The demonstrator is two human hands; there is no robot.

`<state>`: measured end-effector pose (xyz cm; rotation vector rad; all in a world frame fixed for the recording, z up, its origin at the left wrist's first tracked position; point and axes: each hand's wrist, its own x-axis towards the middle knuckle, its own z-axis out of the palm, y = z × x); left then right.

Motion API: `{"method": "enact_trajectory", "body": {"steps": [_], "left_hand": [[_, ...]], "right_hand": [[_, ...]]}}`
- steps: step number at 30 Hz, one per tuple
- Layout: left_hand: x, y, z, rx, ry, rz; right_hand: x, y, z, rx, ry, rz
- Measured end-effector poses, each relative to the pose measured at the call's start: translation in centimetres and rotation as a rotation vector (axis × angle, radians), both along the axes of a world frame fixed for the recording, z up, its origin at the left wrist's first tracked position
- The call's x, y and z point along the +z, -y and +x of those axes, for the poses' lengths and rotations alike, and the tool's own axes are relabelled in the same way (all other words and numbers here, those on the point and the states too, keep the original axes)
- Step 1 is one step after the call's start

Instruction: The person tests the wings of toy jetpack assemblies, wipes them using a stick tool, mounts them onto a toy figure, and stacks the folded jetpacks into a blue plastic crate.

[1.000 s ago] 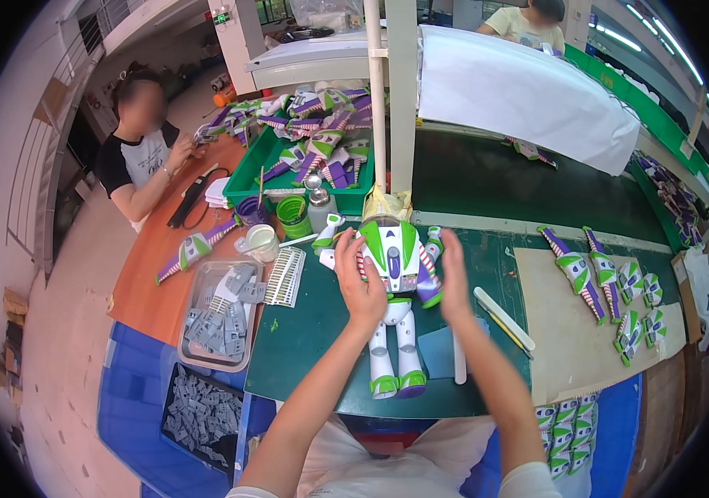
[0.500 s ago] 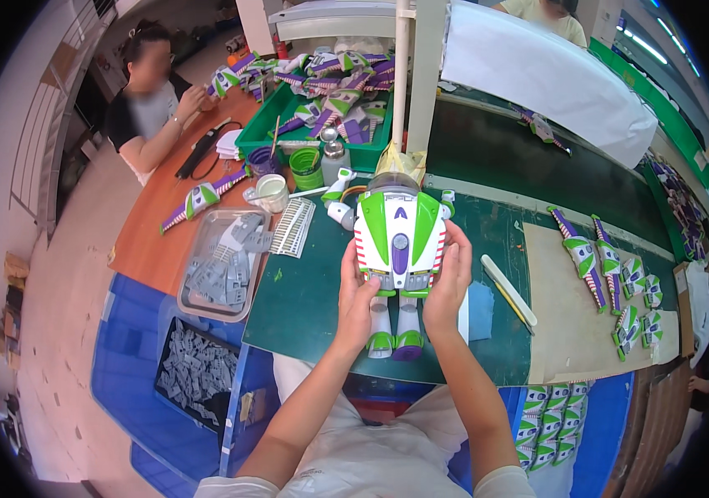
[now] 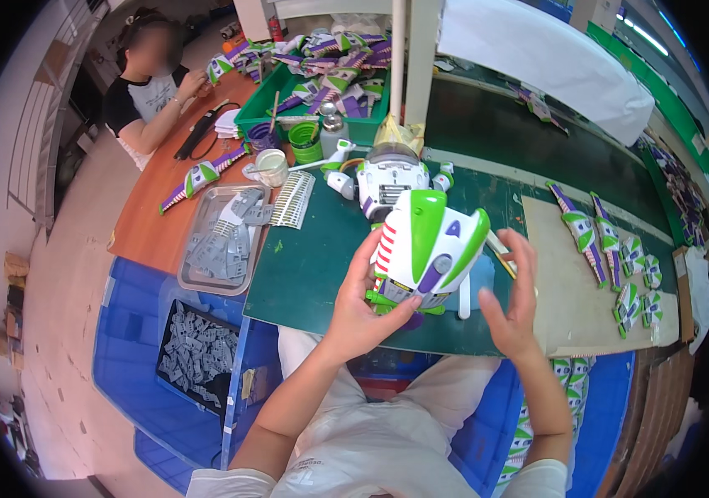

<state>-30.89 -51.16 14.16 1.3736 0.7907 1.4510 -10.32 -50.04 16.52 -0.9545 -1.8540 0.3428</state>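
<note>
My left hand (image 3: 354, 319) grips a white toy backpack shell (image 3: 402, 253) with green panels, a purple stripe and red-striped edges. The shell is tilted and held above the green work mat, its thumb side at the grey lower band. Beyond it lies a white toy spaceman figure (image 3: 393, 176) with its body exposed and an arm at each side; the shell hides its lower part. To the right of the shell, my right hand (image 3: 516, 311) is open, thumb and fingers apart, with nothing in it. A white stick tool (image 3: 464, 300) and blue cloth (image 3: 481, 280) lie between the hands.
At left stand a clear tray (image 3: 188, 270) of grey parts, a sticker sheet (image 3: 292, 197), a white cup (image 3: 272, 170) and a green cup (image 3: 306, 148). Behind is a green bin (image 3: 371, 131) of wing pieces. Several wing pieces (image 3: 580, 236) lie right. A co-worker (image 3: 143, 95) sits left.
The backpack shell has come off the figure toward me, turned and tilted in my left hand, baring the figure's body. My right hand has let go and moved right.
</note>
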Motion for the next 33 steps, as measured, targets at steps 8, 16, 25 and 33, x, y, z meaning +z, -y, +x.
{"method": "enact_trajectory", "body": {"steps": [8, 16, 25, 33], "left_hand": [[0.7, 2.0, 3.8, -0.273, -0.114, -0.074], [-0.1, 3.5, 8.3, -0.579, -0.376, -0.076], [-3.6, 5.7, 15.0, -0.819, -0.374, -0.084], [-12.8, 7.1, 6.9, -0.713, -0.766, -0.382]], "right_hand": [[3.4, 4.0, 3.2, 0.019, 0.989, 0.301], [0.0, 9.6, 6.8, -0.116, 1.135, 0.378], [-14.3, 32.7, 22.9, -1.419, 0.053, -0.624], [-33.8, 50.1, 27.8, -2.016, -0.363, -1.512]]}}
